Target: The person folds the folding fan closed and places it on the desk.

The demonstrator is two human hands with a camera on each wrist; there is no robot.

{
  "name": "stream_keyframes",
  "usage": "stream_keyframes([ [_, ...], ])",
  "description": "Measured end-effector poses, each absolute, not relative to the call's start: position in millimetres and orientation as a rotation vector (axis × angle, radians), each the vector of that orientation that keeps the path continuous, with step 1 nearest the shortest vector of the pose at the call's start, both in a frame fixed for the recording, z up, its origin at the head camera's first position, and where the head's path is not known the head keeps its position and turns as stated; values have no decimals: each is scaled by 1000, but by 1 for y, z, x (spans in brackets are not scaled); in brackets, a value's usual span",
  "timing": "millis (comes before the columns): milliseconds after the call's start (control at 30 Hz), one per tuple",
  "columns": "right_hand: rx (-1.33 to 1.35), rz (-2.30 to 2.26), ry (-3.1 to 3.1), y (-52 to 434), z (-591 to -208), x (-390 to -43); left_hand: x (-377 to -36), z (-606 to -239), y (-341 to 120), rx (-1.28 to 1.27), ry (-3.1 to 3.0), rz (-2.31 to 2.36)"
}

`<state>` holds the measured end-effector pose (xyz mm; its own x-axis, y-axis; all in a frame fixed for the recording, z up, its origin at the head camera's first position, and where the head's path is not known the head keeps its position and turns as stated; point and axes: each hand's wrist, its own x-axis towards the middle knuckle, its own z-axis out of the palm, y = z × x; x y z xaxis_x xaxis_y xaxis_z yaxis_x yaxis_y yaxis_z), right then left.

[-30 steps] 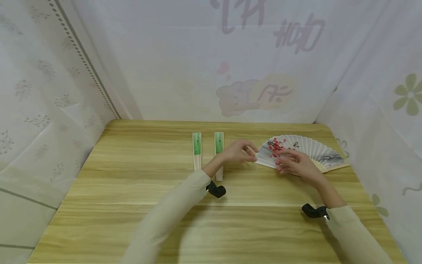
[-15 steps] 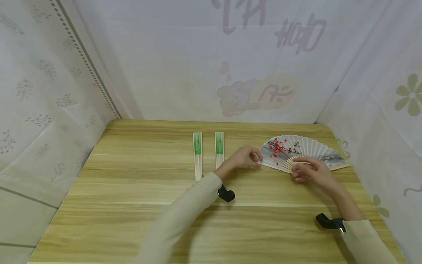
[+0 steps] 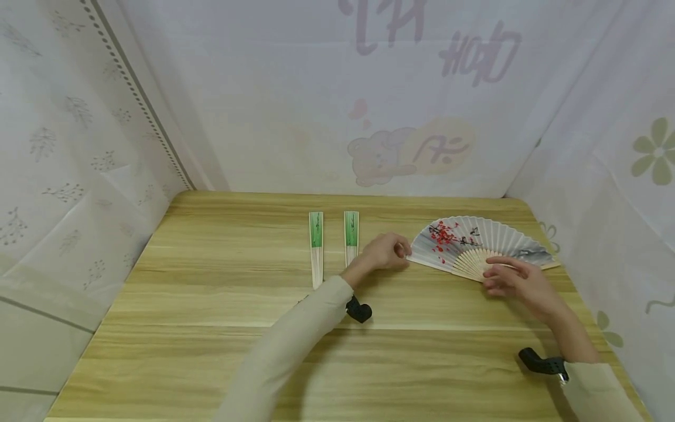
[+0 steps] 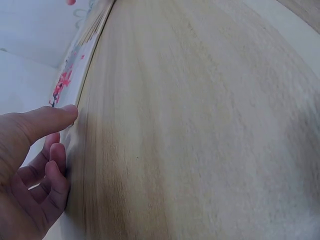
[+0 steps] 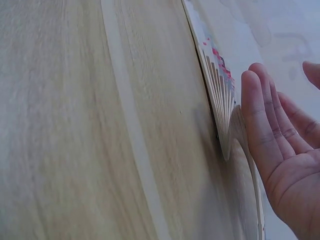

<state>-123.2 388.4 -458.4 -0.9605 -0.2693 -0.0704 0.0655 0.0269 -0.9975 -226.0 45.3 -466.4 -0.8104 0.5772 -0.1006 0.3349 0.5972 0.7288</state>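
Lying spread open on the right of the table (image 3: 211, 305), the fan (image 3: 480, 240) is being pinched at its left edge by the left hand (image 3: 387, 252), right hand (image 3: 519, 281) resting flat-fingered at its ribs; two folded fans (image 3: 332, 240) lying untouched beside.

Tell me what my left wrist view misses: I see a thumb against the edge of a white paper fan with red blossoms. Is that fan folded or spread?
Observer: Spread wide. The white paper fan with red blossoms lies flat on the light wooden table, toward its right side.
Operator: Where is the right hand?
Observer: The right hand is at the fan's bamboo ribs near the pivot, fingers straight, holding nothing.
Operator: Anything else on the table?
Observer: Two folded green-and-bamboo fans lie side by side, just left of the left hand.
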Motion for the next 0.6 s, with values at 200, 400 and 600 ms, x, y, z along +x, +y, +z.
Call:
stream_keyframes([
  [200,-224,-2055,2035,396,-460,-120,-226,-467,44,689,2562,1033],
  [400,-229,-2072,2020,404,-462,-113,-225,-468,43,614,2601,1028],
  [600,-212,-2108,1963,413,-468,-104,-225,-470,44,608,2623,1015],
])
